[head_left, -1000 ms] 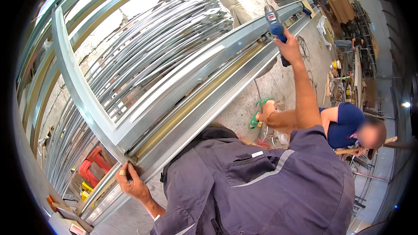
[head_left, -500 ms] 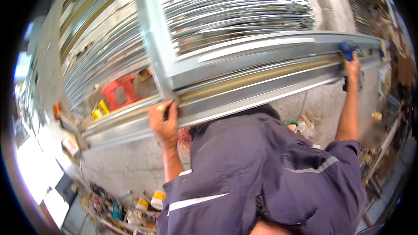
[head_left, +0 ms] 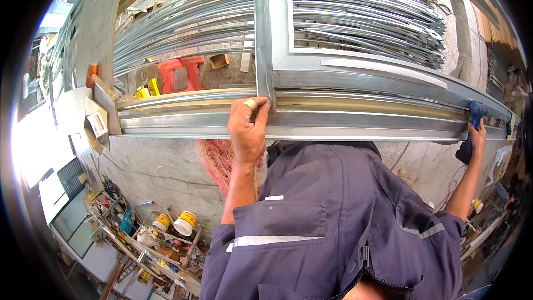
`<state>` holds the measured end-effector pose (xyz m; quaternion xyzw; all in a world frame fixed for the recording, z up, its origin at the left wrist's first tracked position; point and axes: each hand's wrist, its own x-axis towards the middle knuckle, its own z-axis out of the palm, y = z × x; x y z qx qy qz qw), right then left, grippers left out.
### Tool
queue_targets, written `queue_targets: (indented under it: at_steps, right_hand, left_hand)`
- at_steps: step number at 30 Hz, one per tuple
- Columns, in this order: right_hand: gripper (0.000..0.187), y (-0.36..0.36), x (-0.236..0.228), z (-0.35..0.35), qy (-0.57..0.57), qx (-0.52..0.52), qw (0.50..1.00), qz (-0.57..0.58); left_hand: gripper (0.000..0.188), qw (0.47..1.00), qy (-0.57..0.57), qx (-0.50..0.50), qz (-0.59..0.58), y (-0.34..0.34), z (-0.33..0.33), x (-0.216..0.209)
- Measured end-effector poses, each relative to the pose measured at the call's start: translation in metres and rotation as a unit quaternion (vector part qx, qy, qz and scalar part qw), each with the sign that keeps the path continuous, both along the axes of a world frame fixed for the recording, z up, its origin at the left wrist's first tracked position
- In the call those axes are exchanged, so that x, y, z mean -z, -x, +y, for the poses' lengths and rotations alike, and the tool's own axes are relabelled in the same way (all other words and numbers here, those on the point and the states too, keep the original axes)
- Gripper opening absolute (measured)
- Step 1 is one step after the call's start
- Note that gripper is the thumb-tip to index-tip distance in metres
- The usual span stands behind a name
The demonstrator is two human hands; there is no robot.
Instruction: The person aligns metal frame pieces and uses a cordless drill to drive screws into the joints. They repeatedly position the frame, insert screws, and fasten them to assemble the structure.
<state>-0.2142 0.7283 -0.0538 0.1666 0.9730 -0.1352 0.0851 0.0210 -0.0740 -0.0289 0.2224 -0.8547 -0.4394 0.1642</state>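
Observation:
A long grey metal frame (head_left: 388, 118) with a gold-coloured inner channel lies across in front of me. My left hand (head_left: 247, 129), a ring on one finger, is closed with thumb and fingertips together. It touches the frame at the lower end of a metal upright (head_left: 264, 39); whatever it pinches is hidden. Far to the right, my right hand (head_left: 477, 132) is wrapped round the grip of a blue cordless drill (head_left: 476, 110). The drill's head is over the frame's channel near its right end. Its tip cannot be made out.
Behind the frame lie bundles of thin metal strips (head_left: 361, 8) and a red plastic stand (head_left: 191, 73). A hammer (head_left: 101, 82) rests at the left end. Pink stringy material (head_left: 214, 161) lies near my left forearm. A cluttered shelf cart (head_left: 166, 239) with white-and-yellow tubs stands lower left.
The whole view has turned and shifted, so the frame looks more level and further right. Both hands keep about the same places along it, the drill still in my right.

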Motion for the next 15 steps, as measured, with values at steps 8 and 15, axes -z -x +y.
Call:
queue_targets:
  at_steps: [8,15]
  right_hand:
    - [0.083,0.052,-0.003,-0.042,-0.122,0.039,0.992,-0.013]
    - [0.095,0.048,-0.008,-0.046,-0.082,0.073,0.994,-0.018]
  left_hand:
    - [0.013,0.996,-0.053,-0.073,-0.01,0.022,0.001,0.004]
    - [0.013,0.996,-0.009,-0.081,0.029,0.058,-0.004,0.008]
